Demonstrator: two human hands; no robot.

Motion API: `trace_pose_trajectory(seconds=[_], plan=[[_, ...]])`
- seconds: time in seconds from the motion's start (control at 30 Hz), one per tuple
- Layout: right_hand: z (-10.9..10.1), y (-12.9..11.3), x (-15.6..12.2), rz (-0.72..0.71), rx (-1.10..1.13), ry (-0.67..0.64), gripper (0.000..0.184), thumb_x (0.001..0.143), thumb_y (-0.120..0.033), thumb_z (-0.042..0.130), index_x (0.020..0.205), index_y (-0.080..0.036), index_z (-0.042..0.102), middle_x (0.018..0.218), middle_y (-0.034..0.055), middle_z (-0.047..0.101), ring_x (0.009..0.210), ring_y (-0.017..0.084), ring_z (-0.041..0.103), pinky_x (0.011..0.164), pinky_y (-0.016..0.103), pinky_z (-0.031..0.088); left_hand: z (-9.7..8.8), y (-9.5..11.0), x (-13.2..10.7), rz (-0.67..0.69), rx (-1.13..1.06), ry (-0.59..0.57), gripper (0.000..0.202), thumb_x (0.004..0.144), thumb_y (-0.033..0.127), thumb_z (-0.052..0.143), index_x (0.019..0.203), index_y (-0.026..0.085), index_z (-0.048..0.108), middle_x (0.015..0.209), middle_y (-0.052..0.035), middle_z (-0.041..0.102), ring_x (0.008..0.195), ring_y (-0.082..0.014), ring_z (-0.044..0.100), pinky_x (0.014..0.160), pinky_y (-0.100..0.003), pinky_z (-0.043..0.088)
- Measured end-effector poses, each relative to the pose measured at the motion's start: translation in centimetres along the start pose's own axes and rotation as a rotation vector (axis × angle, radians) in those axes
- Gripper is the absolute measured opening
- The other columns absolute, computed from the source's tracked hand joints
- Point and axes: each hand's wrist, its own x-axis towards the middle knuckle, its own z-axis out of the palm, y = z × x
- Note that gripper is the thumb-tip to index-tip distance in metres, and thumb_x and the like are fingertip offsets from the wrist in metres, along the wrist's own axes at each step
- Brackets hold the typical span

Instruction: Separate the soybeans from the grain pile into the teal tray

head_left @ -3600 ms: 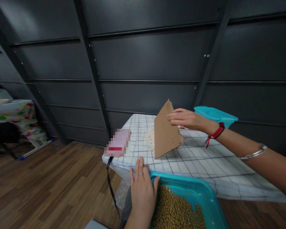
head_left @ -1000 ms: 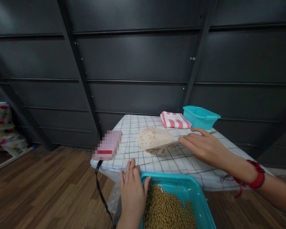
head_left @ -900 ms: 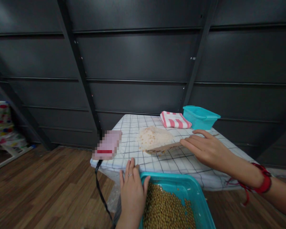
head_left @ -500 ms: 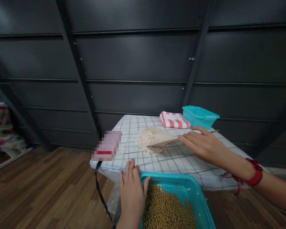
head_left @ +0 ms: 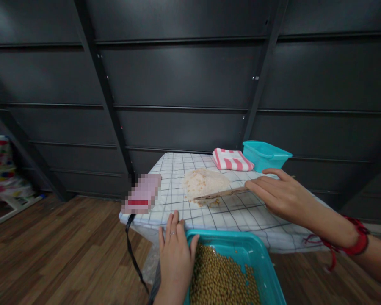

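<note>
A thin piece of cardboard (head_left: pixel 220 194) is gripped in my right hand (head_left: pixel 277 197), its far end low over the near side of a pale heap of grains (head_left: pixel 206 180). Yellowish bits lie on the heap and along its front edge, partly hidden by the cardboard. My left hand (head_left: pixel 176 254) rests at the left rim of a teal tub (head_left: pixel 228 235), fingers stretched forward and thumb on the rim. Inside the tub lie many small greenish-brown beans (head_left: pixel 222 275). The tub is at the near edge of the table.
A checked cloth (head_left: pixel 174 163) covers the table. At its back stand a folded pink-and-white striped towel (head_left: pixel 233 160) and a smaller turquoise basket (head_left: pixel 265 156). A blurred pink object (head_left: pixel 142 192) with a black strap (head_left: pixel 131 245) lies at the left edge. A dark panelled wall (head_left: pixel 178 76) rises behind.
My right hand has moved slightly right and toward me, with the cardboard now lying flatter and nearer the front of the heap. My left hand stays in place.
</note>
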Motion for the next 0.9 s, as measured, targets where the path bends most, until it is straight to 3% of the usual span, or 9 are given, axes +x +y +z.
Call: trace_pose_trajectory(seconds=[0.2,0.47,0.73,0.9], plan=[[0.7,-0.3,-0.2,-0.026,-0.010,-0.024,0.028,0.081,0.001,0.033,0.087,-0.012,0.056,0.068,0.0043,0.064,0.066,0.014,0.056,0.074,0.034,0.041,-0.3,0.1,0.1,-0.004,-0.015,-0.008,0.031,0.084,0.037,0.037,0.098,0.013,0.049,0.115,-0.0192,0.057,0.108,-0.0300,0.052,0.079,-0.050,0.047],[-0.8,-0.4,-0.3,-0.038,0.018,0.006,0.026,0.081,0.001,0.034,0.087,-0.011,0.056,0.070,0.0039,0.065,0.066,0.013,0.057,0.077,0.034,0.041,0.1,0.0,0.2,-0.019,-0.028,-0.021,0.031,0.083,0.038,0.037,0.098,0.013,0.049,0.115,-0.0187,0.057,0.108,-0.0299,0.052,0.080,-0.051,0.046],[0.4,-0.4,-0.3,-0.034,-0.042,-0.015,0.028,0.081,0.001,0.034,0.086,-0.012,0.058,0.066,0.0033,0.064,0.065,0.013,0.056,0.075,0.033,0.041,-0.1,0.0,0.1,-0.029,-0.054,-0.028,0.031,0.083,0.038,0.038,0.099,0.014,0.049,0.117,-0.0183,0.056,0.109,-0.0297,0.051,0.080,-0.051,0.046],[-0.6,-0.6,-0.4,-0.040,-0.004,0.024,0.025,0.082,0.000,0.034,0.084,-0.010,0.057,0.066,0.0046,0.064,0.063,0.013,0.056,0.075,0.033,0.040,0.1,0.0,0.1,-0.038,-0.064,-0.032,0.032,0.083,0.039,0.038,0.099,0.014,0.050,0.117,-0.0185,0.055,0.111,-0.0295,0.050,0.081,-0.051,0.045]])
